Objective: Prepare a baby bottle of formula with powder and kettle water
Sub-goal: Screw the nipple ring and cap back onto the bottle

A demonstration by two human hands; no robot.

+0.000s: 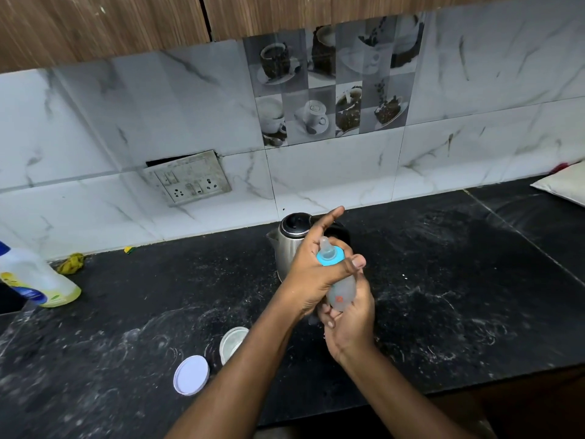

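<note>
I hold a baby bottle (342, 291) with a clear body, a blue collar and a clear teat over the black counter (459, 280). My left hand (313, 267) wraps the blue collar from the left, thumb across the front. My right hand (351, 324) grips the bottle's lower body from below. A steel kettle (289, 245) with a black lid stands just behind the hands, partly hidden. An open powder tin (232, 342) sits near my left forearm, with its white lid (191, 374) lying flat beside it.
A clear plastic bottle (34, 277) with yellow liquid lies at the far left. A yellow cloth (72, 263) sits by the wall. A switch socket plate (190, 179) hangs loose on the tiled wall. A white packet (566, 183) rests at the far right.
</note>
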